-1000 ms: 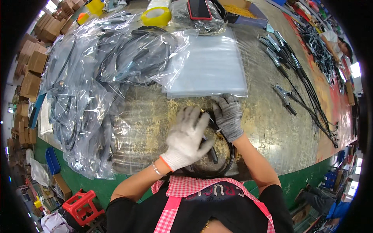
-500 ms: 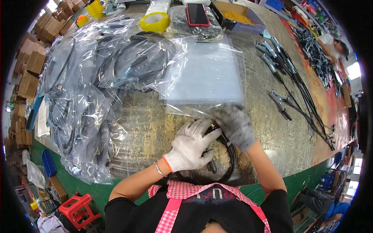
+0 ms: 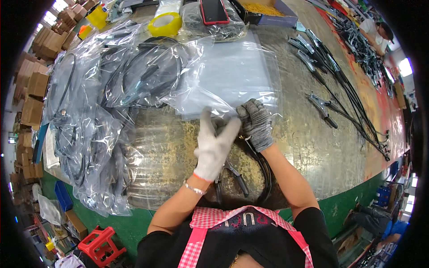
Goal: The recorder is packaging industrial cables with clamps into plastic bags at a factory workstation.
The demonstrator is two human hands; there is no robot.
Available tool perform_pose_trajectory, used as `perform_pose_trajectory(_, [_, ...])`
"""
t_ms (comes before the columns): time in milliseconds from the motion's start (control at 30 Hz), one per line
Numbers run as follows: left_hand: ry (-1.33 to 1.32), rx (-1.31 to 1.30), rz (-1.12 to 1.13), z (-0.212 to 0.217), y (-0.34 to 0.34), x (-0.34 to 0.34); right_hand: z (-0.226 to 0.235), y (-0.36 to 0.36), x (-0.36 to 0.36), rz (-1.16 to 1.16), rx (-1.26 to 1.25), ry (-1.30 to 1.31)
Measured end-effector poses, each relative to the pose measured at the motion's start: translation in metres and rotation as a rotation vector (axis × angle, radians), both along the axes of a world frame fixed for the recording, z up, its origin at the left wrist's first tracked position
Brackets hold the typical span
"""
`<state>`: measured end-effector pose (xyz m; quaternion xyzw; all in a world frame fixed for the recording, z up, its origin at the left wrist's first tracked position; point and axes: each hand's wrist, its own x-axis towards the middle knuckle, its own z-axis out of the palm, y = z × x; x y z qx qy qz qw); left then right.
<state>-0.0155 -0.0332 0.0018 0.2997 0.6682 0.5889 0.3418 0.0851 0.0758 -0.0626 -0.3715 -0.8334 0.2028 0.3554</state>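
At the near edge of a stack of clear plastic bags [image 3: 228, 80], my left hand [image 3: 212, 147] in a white glove has its fingers apart, partly over the bags. Close beside it, my right hand [image 3: 257, 123] in a grey glove is closed, its curled fingers pinching the edge of a bag. Just below both hands a coiled black cable [image 3: 268, 178] lies on the table. Its clamp with dark handles [image 3: 240, 181] shows beside my left wrist. Part of the coil is hidden by my hands and forearms.
Bagged cables [image 3: 94, 129] are heaped on the left. Yellow tape [image 3: 164, 24], a phone [image 3: 214, 11] and a box of yellow pieces [image 3: 263, 11] stand at the back. Loose clamp cables [image 3: 339, 80] lie right; another person [image 3: 375, 35] is at the far right.
Both hands have moved forward from the coil to the bags' near edge. My left hand has let go of the coil and spread its fingers; my right hand has closed at the bag edge.
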Motion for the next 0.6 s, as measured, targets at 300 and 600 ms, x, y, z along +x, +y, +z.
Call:
perform_pose_trajectory(300, [-0.012, 0.144, 0.162, -0.018, -0.009, -0.009, -0.003, 0.003, 0.0, -0.124, -0.05, 0.328])
perform_pose_trajectory(600, [1.393, 0.113, 0.028, 0.01, 0.015, -0.053, 0.024, -0.006, -0.003, 0.23, 0.257, 0.238])
